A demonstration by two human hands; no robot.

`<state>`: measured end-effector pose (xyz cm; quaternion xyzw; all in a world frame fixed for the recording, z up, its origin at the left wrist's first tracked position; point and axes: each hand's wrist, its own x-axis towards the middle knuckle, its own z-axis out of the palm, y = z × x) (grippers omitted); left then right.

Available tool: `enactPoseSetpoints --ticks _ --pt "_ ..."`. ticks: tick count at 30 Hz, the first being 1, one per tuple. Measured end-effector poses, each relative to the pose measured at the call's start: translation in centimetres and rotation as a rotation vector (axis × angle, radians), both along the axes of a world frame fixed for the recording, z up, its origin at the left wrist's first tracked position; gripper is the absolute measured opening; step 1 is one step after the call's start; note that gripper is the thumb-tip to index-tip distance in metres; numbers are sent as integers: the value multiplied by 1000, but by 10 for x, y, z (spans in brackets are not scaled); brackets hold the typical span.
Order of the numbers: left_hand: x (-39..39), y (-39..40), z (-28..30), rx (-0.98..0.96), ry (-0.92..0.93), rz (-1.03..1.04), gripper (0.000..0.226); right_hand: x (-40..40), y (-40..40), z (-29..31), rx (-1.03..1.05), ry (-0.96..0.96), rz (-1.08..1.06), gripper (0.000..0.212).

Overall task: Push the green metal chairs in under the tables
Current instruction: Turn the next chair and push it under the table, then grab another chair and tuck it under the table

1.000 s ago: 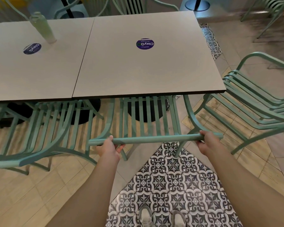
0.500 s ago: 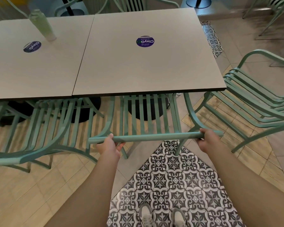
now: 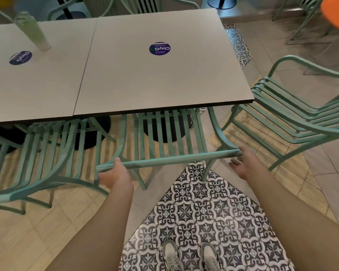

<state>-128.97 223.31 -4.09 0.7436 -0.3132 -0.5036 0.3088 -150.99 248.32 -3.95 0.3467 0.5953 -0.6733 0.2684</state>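
I see the middle chair [image 3: 168, 133] with its seat tucked under the right table [image 3: 164, 79]; only the slatted back and top rail [image 3: 170, 159] stick out on my side. Front legs and seat front are hidden by the tabletop. Left hand [image 3: 115, 176] is at the left end of the rail, fingers loose and spread, top of the hand against the rail's underside; whether it really bears on the rail is hard to say, motion blur. Right hand [image 3: 245, 163] is at the right rail end, fingers uncurled and pointing forward, not wrapped round anything; it hides the rail tip, so I can't tell touching or just beside.

Left chair [image 3: 39, 153] is partly under the left table [image 3: 37, 75], its left side cut off by the frame edge. Right chair [image 3: 301, 114] stands out in the open beside the right table's corner, turned at an angle, its right part cut off and blurred.

On the left table a pale green bottle [image 3: 32, 31], blurred, top smeared. Each table has a round purple sticker [image 3: 160, 48]; the small print is unreadable. Black table bases [image 3: 164, 132] show only in strips behind the slats. More green chairs on the far side, mostly cropped at the top edge. Orange blob [image 3: 337, 10] top right, can't identify. My shoes [image 3: 190, 257] on the patterned tile [image 3: 204, 212], toes only, cut by the bottom edge.
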Motion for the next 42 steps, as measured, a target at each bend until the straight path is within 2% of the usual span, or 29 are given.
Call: enactPoseSetpoints --ticks 3,5,9,13,19,26,30,36,42 --pt "-6 10 -1 -179 -422 -270 76 -4 28 11 300 175 146 60" --pt "-15 23 1 -320 -564 -467 75 -7 46 12 462 320 289 66" --pt "-53 75 16 -561 -609 -839 63 -14 96 10 691 521 547 67" --pt "-113 145 44 -849 -558 -1255 40 -32 157 23 891 699 812 62" --pt "-226 273 72 -1172 -560 -1689 34 -92 278 63 1029 873 940 56" --pt "-367 442 105 -1450 -478 -1941 42 -183 435 109 1307 887 888 61" --pt "-444 510 119 -1525 -471 -2028 43 -236 495 115 1354 889 895 62" --pt "-543 572 101 -1490 -458 -2077 45 -329 538 103 1345 896 902 66" --pt "-645 621 83 -1323 -627 -2176 52 -422 571 96 1341 903 1006 67"
